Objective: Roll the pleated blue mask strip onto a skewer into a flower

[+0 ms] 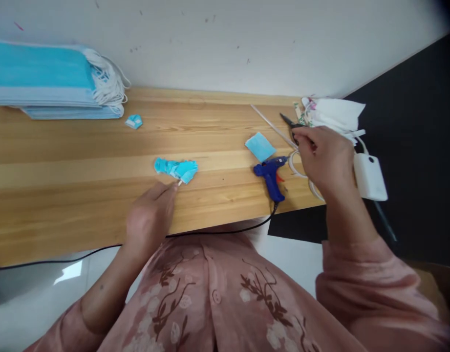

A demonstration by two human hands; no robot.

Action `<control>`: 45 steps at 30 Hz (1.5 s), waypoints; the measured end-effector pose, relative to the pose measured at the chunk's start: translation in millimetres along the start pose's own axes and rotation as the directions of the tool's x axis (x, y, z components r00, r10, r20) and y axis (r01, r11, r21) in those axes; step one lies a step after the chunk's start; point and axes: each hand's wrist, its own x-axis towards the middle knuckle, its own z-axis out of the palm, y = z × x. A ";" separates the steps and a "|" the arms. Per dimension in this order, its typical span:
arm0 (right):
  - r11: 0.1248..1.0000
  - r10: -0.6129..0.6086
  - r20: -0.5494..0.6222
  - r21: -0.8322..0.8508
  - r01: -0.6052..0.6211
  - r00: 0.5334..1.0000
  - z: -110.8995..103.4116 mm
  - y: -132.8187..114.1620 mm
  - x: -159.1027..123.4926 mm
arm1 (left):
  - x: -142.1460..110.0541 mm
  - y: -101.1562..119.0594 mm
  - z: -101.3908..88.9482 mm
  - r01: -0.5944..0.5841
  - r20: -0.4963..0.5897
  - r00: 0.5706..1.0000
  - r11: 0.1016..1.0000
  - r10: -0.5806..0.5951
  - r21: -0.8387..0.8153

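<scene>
My left hand is closed near the table's front edge, pinching a thin white stick. The stick's tip meets a crumpled strip of light-blue mask fabric lying on the wood. At the right, my right hand has its fingers closed around black-handled scissors, whose dark blades point to the left. Most of the handle is hidden by the fingers. Just left of that hand lie a blue glue gun with an orange-red trigger and a folded light-blue fabric piece.
Stacked blue face masks with white ear loops fill the back left. A small blue scrap lies beside them. On the right are a white cable, a white power strip and white packaging. A black cord runs along the front edge.
</scene>
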 end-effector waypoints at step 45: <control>0.663 0.423 -0.020 0.688 -0.294 0.906 -0.3 -43.8 -110.0 | -0.1 -2.7 2.2 0.128 0.049 0.991 0.990 -0.125 -0.062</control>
